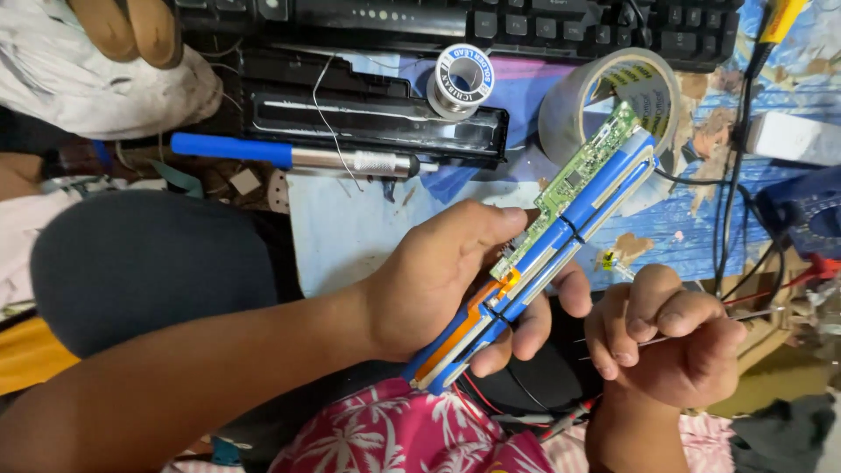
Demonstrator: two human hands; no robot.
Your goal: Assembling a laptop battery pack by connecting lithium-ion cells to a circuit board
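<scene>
Left hand (438,276) grips the lower half of a long blue cylindrical battery pack (543,254) with a green circuit board strip, fingers wrapped around it, held tilted above the lap near the worktop's front edge. Right hand (670,337), just beside it, has fingers curled shut on thin metal tweezers (745,314). Behind, close together on the cluttered worktop: grey tape roll (574,109), solder wire spool (462,79), blue-handled soldering iron (289,156), black keyboard (526,22) along the far edge; little open room
</scene>
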